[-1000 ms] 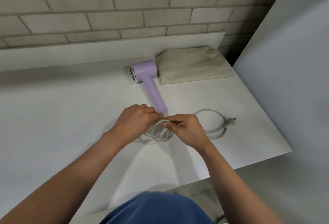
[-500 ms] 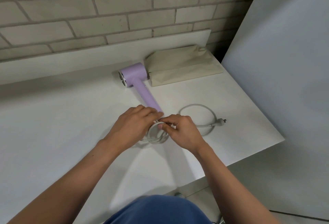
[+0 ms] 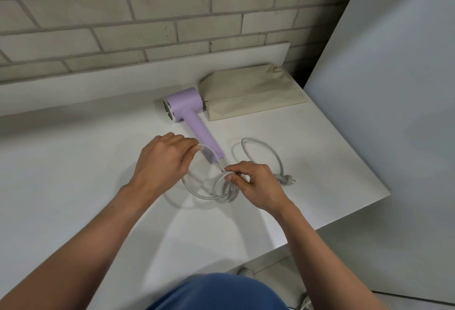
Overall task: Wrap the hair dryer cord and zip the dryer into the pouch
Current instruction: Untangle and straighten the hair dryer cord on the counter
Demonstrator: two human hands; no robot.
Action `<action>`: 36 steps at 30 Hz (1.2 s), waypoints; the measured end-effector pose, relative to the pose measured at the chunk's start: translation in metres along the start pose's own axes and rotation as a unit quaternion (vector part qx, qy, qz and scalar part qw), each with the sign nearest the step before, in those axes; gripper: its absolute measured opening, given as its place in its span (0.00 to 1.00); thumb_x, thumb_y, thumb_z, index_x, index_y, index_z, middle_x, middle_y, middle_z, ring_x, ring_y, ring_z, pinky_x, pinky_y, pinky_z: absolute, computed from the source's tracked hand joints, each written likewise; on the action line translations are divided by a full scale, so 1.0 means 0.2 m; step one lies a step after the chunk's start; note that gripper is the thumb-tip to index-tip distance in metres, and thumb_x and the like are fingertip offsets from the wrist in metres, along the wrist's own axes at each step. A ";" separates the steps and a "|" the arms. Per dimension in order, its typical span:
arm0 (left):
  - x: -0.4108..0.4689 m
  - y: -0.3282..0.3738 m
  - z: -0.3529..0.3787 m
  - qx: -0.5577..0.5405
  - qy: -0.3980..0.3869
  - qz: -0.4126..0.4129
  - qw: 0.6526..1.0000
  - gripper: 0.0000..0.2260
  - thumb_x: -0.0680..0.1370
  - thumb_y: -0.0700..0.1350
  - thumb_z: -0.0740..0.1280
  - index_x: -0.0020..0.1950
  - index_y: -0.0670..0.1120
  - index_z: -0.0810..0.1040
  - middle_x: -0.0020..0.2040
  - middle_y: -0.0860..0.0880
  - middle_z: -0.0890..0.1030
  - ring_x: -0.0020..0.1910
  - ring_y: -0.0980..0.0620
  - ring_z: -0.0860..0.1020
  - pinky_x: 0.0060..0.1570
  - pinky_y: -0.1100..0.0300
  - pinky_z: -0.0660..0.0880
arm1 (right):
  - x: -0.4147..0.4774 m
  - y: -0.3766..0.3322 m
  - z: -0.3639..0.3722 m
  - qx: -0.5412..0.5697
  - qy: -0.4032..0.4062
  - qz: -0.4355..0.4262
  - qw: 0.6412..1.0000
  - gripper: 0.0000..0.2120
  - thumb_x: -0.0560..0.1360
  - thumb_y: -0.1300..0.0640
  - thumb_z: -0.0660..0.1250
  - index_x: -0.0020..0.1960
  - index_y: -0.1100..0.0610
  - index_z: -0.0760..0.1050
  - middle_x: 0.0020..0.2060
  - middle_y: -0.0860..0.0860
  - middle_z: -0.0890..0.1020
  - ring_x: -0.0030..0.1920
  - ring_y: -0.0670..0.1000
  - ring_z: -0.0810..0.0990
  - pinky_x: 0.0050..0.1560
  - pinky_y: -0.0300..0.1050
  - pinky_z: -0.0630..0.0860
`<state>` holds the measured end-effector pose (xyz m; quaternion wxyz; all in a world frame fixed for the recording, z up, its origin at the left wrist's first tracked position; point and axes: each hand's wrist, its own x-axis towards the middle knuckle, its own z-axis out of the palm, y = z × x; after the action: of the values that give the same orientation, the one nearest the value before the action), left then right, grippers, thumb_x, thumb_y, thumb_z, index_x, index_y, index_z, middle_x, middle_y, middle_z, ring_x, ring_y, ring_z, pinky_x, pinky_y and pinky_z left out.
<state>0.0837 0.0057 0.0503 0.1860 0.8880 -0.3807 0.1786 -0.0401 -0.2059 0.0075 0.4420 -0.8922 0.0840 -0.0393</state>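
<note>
- The lilac hair dryer [image 3: 189, 110] lies on the white worktop [image 3: 73, 162] just above centre frame. Its head is against the beige pouch [image 3: 251, 93] at upper right and its handle points down toward the hands.
- The right hand [image 3: 253, 181], at centre frame, pinches a small bundle of loops of the grey cord [image 3: 221, 199]. If that pinch loosens, the springy loops probably fly apart and the winding is lost.
- The left hand [image 3: 163, 159] pinches a wider strand close to the handle end. A hard pull here could drag the dryer across the worktop or kink the cord where it leaves the handle.
- A free loop and the plug [image 3: 285, 179] lie right of the right hand, not yet gathered. The plug may snag as that length is drawn in, or slide toward the worktop's right edge.
- Uneven loops would make a bulky bundle that crowds the pouch; whether its zip stands open cannot be told.
</note>
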 end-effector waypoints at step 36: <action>0.02 0.15 0.07 0.019 -0.127 0.159 0.979 0.10 0.71 0.47 0.80 0.51 0.51 0.86 0.39 0.53 0.81 0.34 0.46 0.81 0.34 0.55 0.78 | 0.02 0.04 -0.04 -0.063 0.028 -0.073 0.995 0.11 0.80 0.59 0.71 0.61 0.52 0.85 0.49 0.44 0.86 0.50 0.49 0.80 0.54 0.43 0.76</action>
<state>0.0669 -0.0236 0.0457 0.0886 0.8351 -0.5339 0.0990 -0.0385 -0.2179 0.0064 0.3780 -0.9207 0.0332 -0.0914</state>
